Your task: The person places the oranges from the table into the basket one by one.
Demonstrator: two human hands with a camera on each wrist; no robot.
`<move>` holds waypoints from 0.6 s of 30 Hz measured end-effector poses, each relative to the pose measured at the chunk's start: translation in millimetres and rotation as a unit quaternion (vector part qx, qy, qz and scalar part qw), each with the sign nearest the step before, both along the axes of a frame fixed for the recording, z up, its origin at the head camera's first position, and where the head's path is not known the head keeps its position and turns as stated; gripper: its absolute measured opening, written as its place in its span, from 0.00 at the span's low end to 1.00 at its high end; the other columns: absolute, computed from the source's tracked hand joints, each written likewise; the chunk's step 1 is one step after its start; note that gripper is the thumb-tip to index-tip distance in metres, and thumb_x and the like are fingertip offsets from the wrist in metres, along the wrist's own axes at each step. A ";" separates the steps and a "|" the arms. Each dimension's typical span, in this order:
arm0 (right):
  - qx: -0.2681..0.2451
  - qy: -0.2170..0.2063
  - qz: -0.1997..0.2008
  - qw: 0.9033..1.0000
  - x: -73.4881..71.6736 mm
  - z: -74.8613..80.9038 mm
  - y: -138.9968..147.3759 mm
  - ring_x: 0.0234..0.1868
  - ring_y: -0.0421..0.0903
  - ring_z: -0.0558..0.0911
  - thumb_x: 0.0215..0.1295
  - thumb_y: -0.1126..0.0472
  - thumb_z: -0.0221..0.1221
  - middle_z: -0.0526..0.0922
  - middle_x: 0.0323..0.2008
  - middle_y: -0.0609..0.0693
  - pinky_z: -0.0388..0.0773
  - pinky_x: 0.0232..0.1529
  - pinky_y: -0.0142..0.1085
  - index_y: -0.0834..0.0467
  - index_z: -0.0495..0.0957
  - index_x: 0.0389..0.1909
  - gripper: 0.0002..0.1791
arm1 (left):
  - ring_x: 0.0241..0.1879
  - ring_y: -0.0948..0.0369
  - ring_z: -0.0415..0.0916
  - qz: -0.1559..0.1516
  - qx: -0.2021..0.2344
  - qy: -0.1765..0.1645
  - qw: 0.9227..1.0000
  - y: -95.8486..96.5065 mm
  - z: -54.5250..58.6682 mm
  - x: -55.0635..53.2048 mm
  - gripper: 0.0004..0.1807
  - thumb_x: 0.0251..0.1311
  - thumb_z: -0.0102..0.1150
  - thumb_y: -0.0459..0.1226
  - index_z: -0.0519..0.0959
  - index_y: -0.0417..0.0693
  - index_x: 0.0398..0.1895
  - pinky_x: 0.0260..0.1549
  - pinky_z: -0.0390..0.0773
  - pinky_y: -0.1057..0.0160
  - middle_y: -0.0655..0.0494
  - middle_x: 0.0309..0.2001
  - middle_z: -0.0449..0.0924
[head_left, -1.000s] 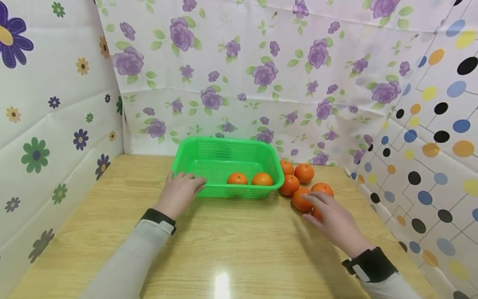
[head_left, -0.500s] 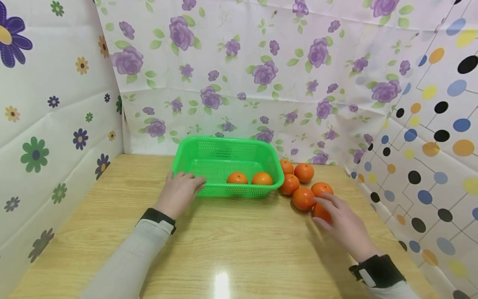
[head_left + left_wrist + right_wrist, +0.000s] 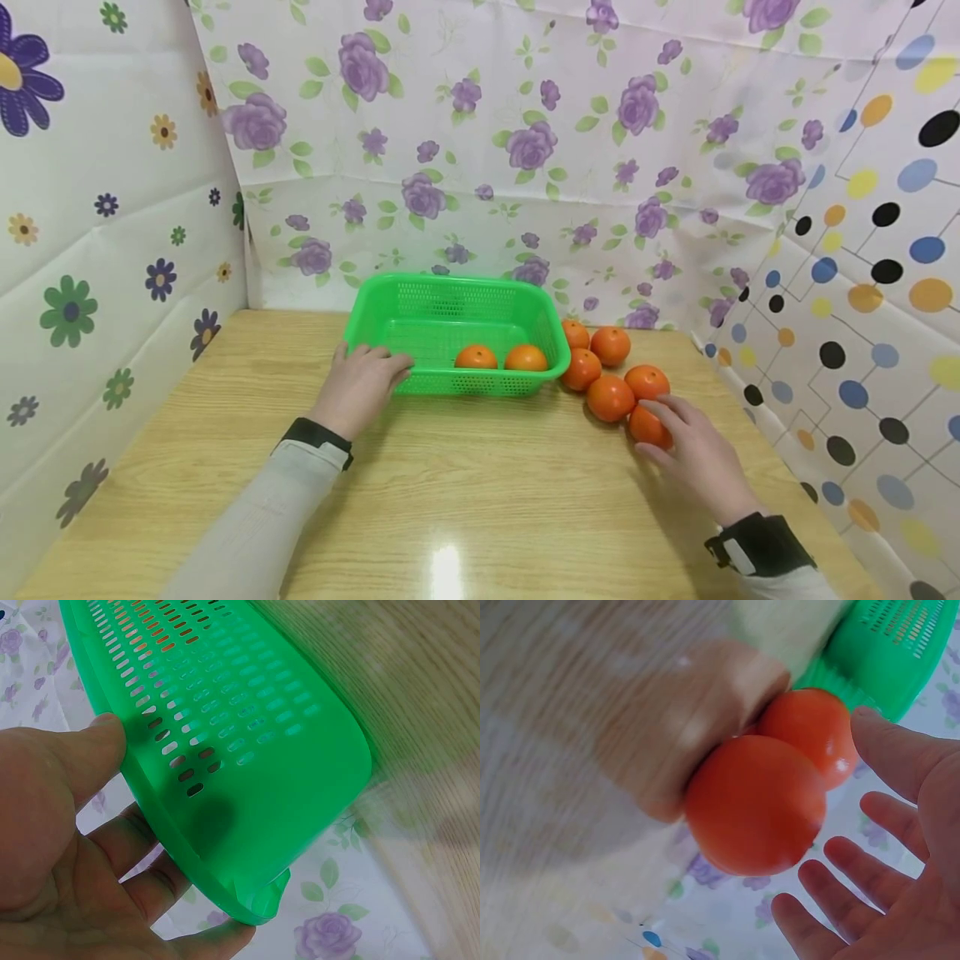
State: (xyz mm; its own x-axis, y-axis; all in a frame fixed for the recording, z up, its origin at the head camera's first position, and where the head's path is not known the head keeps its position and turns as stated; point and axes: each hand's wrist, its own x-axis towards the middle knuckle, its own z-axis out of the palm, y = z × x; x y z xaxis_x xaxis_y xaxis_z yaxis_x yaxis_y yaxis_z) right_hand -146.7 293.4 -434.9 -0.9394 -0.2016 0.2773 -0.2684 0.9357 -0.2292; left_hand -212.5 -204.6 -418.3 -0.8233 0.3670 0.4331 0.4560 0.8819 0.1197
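A green plastic basket (image 3: 446,383) with slotted walls stands toward the back of the table. My left hand (image 3: 360,385) grips its near left rim; in the left wrist view the thumb lies on the outer side and the fingers reach behind the rim. Two mandarins, one on the left (image 3: 476,357) and one on the right (image 3: 526,357), sit inside the basket. My right hand (image 3: 697,457) hovers with spread fingers beside the nearest loose mandarin (image 3: 648,426). The right wrist view shows a gap between the fingers and that mandarin (image 3: 756,806).
Several more loose mandarins (image 3: 610,398) cluster right of the basket, some close against its side. The wooden table (image 3: 480,492) is bounded by a flowered cloth (image 3: 480,150) behind, and by patterned cloths on the left and right.
My right hand has drawn back to the right, from over the middle mandarin to beside the nearest one. The left hand and basket stay in place.
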 end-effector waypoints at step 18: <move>-0.003 -0.014 -0.029 0.999 -8.6 -16.6 11.0 0.70 0.74 0.73 0.67 0.57 0.79 0.70 0.75 0.68 0.74 0.64 0.77 0.58 0.75 0.76 0.40 | 0.51 0.39 0.84 0.000 0.001 0.007 1.000 -0.1 -2.1 -0.9 0.08 0.79 0.67 0.41 0.89 0.52 0.54 0.68 0.67 0.18 0.49 0.46 0.90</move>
State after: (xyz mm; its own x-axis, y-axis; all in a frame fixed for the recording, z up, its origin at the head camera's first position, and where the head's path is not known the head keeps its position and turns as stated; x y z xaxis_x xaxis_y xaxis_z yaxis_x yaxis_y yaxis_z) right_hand -155.3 304.3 -451.5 -0.9566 -0.1454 0.2525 -0.2077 0.9480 -0.2411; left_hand -213.4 -204.7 -420.5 -0.8173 0.3664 0.4447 0.4580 0.8814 0.1154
